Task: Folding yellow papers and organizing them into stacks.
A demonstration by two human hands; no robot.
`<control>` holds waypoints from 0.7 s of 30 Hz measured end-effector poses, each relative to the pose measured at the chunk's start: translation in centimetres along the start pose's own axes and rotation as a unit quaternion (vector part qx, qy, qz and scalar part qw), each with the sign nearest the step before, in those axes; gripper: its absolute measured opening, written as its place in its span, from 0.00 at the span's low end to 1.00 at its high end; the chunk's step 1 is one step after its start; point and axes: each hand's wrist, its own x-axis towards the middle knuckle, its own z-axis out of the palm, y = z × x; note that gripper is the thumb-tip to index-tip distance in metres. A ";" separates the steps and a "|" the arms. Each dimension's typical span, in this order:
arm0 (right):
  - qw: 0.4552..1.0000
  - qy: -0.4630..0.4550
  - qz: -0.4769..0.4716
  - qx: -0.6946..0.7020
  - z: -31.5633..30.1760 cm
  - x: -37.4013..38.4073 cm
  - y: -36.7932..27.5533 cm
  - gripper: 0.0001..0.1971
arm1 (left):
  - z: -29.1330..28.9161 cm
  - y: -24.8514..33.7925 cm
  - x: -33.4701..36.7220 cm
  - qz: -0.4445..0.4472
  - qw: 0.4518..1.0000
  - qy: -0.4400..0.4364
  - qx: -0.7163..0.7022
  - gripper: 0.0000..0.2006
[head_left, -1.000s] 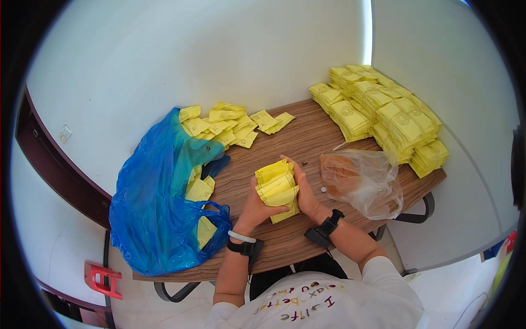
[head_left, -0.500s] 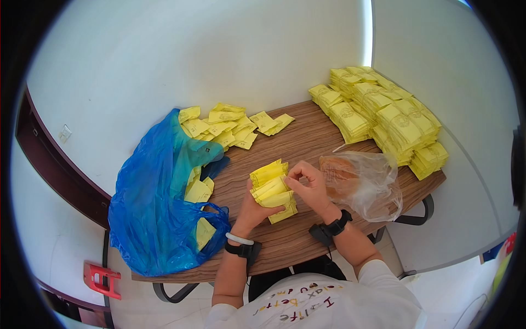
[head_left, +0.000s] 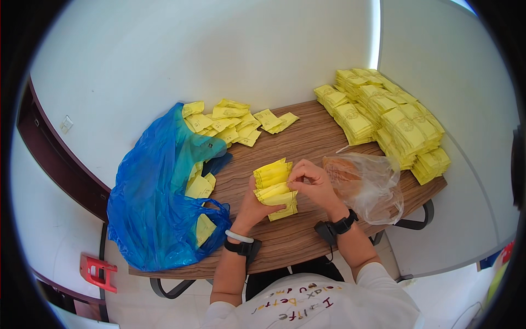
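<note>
**Both hands on a bundle of yellow packets, mid-table**

Near edge of the table point(head_left: 307, 247) runs just in front of the person's wrists — both forearms cross it, each with a dark wrist strap. Left hand point(head_left: 253, 205) cups the bundle of yellow packets point(head_left: 275, 188) from below, fingers curled round its lower end, closed on it. Right hand point(head_left: 309, 183) sits at the bundle's right side, fingertips pinched together at the packets' edge; what exactly is pinched there is too small to tell. Bundle is held just above the wood grain, about centre of the table, fanned slightly at the top.

Open wood around the hands: a bare strip ahead of the bundle toward the far edge, and a narrow strip by the near edge. Left is tight — the blue plastic bag point(head_left: 159, 203) sprawls over the left end and hangs off the edge, a few yellow packets showing inside. Right is tight too — the clear plastic bag point(head_left: 367, 183) lies just beside the right hand, near the right corner.

Farther out: loose yellow packets point(head_left: 230, 123) scattered at the far left edge, stacked yellow packets point(head_left: 389, 118) filling the far right corner, well apart from the hands.

Room — pale floor all round, dark baseboard at left, a red object point(head_left: 97, 271) on the floor lower left.
</note>
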 end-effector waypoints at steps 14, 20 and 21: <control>0.991 -0.045 -0.046 -0.117 0.2 0.2 -1.4 0.08 | -0.2 -0.5 -0.1 0.010 1.000 0.027 -0.011 0.43; 0.989 0.029 0.093 0.115 0.2 0.0 -0.3 0.06 | 0.0 -0.1 -0.1 0.031 0.999 0.009 -0.014 0.42; 0.989 0.027 0.116 0.086 0.2 0.1 -0.5 0.05 | -0.1 -0.1 -0.1 0.030 0.999 0.009 -0.014 0.42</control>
